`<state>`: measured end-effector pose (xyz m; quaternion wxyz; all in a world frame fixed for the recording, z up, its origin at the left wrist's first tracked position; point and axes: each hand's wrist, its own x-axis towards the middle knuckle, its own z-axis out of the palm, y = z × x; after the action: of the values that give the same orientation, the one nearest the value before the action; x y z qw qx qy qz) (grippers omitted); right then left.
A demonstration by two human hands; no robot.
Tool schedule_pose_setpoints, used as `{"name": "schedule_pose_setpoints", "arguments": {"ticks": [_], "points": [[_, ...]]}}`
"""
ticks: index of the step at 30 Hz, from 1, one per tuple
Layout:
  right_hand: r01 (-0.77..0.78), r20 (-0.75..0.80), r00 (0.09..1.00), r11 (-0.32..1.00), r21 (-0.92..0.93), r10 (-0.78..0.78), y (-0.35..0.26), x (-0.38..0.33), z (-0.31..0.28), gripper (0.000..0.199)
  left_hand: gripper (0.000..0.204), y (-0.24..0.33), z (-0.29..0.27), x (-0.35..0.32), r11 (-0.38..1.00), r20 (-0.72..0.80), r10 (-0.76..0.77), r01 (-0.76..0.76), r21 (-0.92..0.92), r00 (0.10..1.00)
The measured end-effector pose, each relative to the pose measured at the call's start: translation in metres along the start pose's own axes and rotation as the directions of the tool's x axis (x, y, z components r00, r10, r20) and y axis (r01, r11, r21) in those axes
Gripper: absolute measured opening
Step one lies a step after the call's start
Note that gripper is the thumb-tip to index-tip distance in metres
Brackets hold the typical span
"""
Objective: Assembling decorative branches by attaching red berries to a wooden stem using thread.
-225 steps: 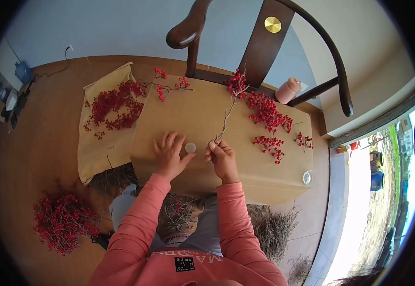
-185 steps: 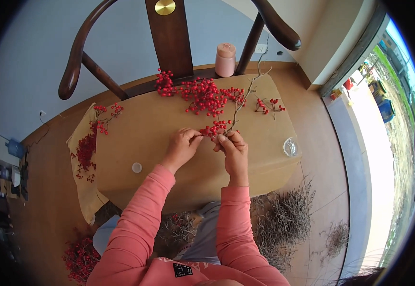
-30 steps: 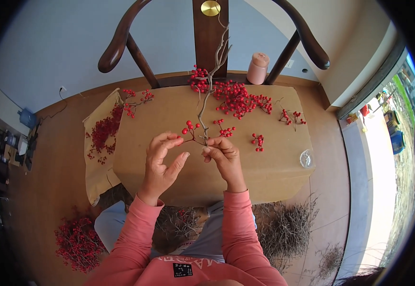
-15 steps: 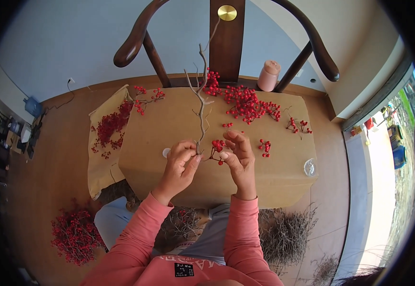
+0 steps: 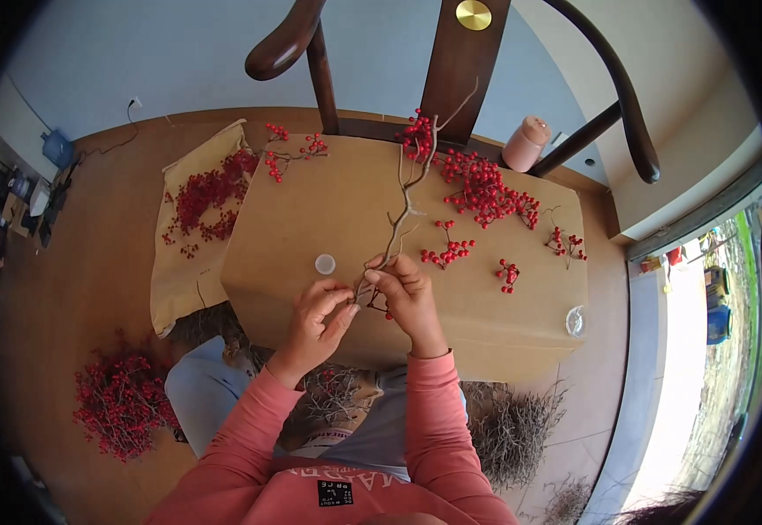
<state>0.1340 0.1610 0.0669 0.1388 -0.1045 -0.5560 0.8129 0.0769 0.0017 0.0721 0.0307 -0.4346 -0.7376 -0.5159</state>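
A bare, forked twig (image 5: 396, 229) rises from my hands and leans away to the right over the table. My left hand (image 5: 312, 331) pinches its lower end between thumb and fingers. Just above, my right hand (image 5: 409, 306) closes thumb and fingers on the same twig. A small red berry sprig (image 5: 389, 315) shows at the twig's base, mostly hidden under my right palm; I cannot tell how it is held. Beyond my right hand lie a berry sprig (image 5: 448, 252) and a smaller berry sprig (image 5: 508, 276).
Brown paper covers the table (image 5: 311, 210). On it lie a red berry pile (image 5: 486, 192), a small white lid (image 5: 325, 263) and a clear dish (image 5: 576, 321). A pink jar (image 5: 527, 144) stands on the dark wooden chair (image 5: 464, 74). Floor bundles include red berries (image 5: 122, 407) and bare twigs (image 5: 516, 433).
My right hand has moved left and closed on the twig, bringing the berry sprig against its base. The twig now tilts right. The whole view has shifted slightly.
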Motion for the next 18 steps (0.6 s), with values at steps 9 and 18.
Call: {"name": "schedule_pose_setpoints", "arguments": {"ticks": [9,18], "points": [[-0.044,-0.012,0.999,0.974,0.222,0.048,0.003,0.008,0.023,0.010,0.020,-0.003,-0.005,-0.010,0.622,0.104,-0.527,0.466,-0.629,0.844],[-0.021,0.040,0.999,0.978,0.206,0.013,0.029,0.012,0.011,0.010,0.021,-0.009,-0.007,-0.014,0.777,0.156,-0.441,0.464,-0.426,0.884]]}}
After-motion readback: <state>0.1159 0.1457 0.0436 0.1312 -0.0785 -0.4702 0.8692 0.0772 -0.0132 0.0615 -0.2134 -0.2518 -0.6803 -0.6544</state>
